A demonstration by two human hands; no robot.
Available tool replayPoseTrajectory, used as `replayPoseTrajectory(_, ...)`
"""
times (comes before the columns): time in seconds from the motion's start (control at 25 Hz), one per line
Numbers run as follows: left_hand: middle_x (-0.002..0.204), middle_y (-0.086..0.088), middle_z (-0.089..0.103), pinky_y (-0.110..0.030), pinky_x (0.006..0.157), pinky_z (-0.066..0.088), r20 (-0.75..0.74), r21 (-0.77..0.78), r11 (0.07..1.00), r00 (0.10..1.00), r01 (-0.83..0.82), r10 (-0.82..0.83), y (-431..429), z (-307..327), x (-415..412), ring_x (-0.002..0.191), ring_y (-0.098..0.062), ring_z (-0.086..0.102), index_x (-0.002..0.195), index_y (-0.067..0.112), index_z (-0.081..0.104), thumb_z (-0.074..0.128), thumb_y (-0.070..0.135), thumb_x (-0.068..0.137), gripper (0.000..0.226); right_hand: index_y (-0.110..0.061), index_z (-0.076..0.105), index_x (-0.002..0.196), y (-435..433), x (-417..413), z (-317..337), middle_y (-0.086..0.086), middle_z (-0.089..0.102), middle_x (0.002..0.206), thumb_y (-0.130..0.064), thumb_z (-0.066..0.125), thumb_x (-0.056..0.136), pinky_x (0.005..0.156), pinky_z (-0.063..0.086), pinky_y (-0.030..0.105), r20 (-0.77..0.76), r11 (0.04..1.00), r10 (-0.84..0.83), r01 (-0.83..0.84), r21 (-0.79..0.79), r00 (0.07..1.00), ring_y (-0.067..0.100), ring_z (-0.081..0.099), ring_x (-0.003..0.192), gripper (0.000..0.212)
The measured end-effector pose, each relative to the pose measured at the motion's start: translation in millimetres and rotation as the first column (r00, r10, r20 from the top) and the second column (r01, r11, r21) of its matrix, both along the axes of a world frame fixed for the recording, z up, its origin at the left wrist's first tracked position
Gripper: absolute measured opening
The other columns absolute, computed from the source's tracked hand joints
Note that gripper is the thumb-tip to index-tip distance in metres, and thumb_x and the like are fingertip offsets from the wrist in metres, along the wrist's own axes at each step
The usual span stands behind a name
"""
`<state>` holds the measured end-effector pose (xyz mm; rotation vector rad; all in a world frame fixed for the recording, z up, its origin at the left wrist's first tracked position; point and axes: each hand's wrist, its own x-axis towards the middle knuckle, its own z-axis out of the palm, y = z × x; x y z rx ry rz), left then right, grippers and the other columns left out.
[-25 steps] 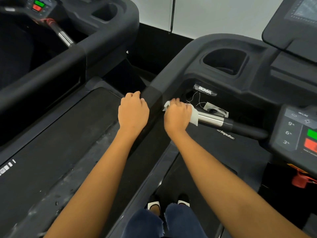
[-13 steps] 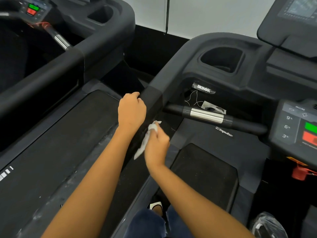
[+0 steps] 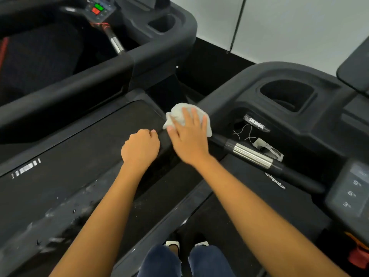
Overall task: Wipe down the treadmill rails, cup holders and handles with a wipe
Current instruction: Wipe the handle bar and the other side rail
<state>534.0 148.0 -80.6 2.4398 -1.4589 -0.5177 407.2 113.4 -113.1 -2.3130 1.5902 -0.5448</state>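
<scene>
Right hand presses the wipe flat-fingered onto the rail to scrub; left hand grips the rail, bracing.

"impulse" on motor cover, 9, 6, 3 on keypad

head-worn, facing down at rail, seemingly close
</scene>
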Motion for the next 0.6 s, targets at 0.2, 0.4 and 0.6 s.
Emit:
replayPoseTrajectory(0.2,0.088,-0.010,0.049,-0.037,0.072,0.035,0.026,0.079,0.990,0.993,-0.120,0.118,-0.1,-0.9,-10.8,0.079,-0.030,0.045,0.090,0.006,0.052,0.025,0.033,0.100,0.039,-0.020,0.065,0.096,-13.7,-10.2,18.1,0.001,0.066,0.090,-0.029,0.039,0.097,0.088,0.043,0.039,0.033,0.970,0.108,-0.098,-0.225,0.994,0.021,0.060,0.090,0.027)
replayPoseTrajectory(0.4,0.078,-0.007,0.053,-0.037,0.068,0.038,0.176,-0.055,0.995,0.980,-0.086,0.095,1.4,-11.3,-17.4,0.076,-0.033,0.053,0.081,0.006,0.054,0.029,0.025,0.101,0.037,-0.022,0.068,0.090,-22.2,15.0,9.6,-0.005,0.064,0.091,-0.036,0.031,0.095,0.087,0.031,0.037,-0.298,0.971,0.107,-0.164,-0.176,0.949,0.019,0.054,0.092,0.039)
replayPoseTrajectory(0.6,0.063,-0.007,0.051,-0.037,0.064,0.031,0.297,-0.187,0.979,0.946,-0.077,0.131,16.6,-22.0,-15.0,0.065,-0.028,0.044,0.069,0.007,0.053,0.030,0.020,0.100,0.040,-0.023,0.056,0.121,-40.6,-29.6,1.3,-0.003,0.059,0.113,-0.048,0.021,0.093,0.096,0.035,0.037,-0.274,0.906,0.290,-0.355,-0.231,0.917,0.019,0.051,0.108,0.051)
